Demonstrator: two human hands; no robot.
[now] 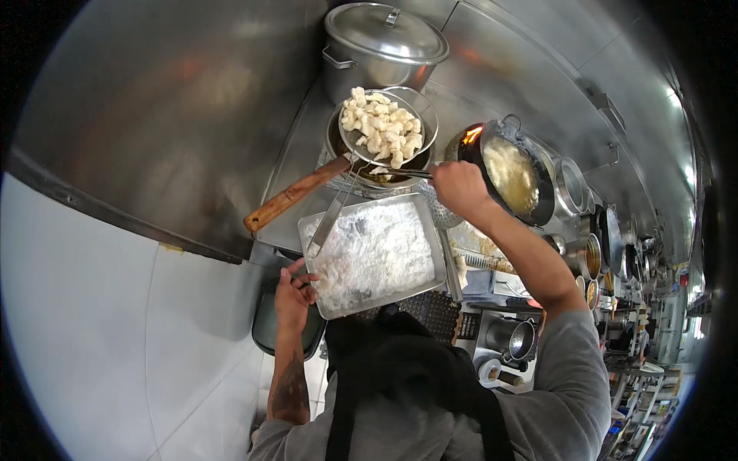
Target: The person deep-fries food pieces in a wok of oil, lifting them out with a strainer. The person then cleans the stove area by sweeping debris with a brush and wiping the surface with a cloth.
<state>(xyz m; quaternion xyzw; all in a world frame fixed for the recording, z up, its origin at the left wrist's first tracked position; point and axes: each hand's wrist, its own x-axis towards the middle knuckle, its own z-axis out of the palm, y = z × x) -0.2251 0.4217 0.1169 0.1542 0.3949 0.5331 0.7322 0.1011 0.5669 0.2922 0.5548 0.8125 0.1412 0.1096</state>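
Note:
My right hand (460,188) is closed around a thin, dark, tongs-like utensil (411,174), its tip pointing left over a pot (335,138). Above that pot rests a round wire strainer (427,115) heaped with pale floured pieces of food (382,127). Its wooden handle (300,192) slants down to the left. Below lies a shallow metal tray (378,306) of white flour (384,246). A flat metal handle (330,219) crosses the tray's upper left corner. My left hand (294,298) is at the tray's left rim, fingers apart, fingertips by the edge.
A wok (544,180) of bubbling oil with pale food sits on the right, flame showing at its left side. A large lidded pot (380,46) stands behind the strainer. More pans and bowls (573,188) line the right. A dark green bin (265,326) stands below my left hand.

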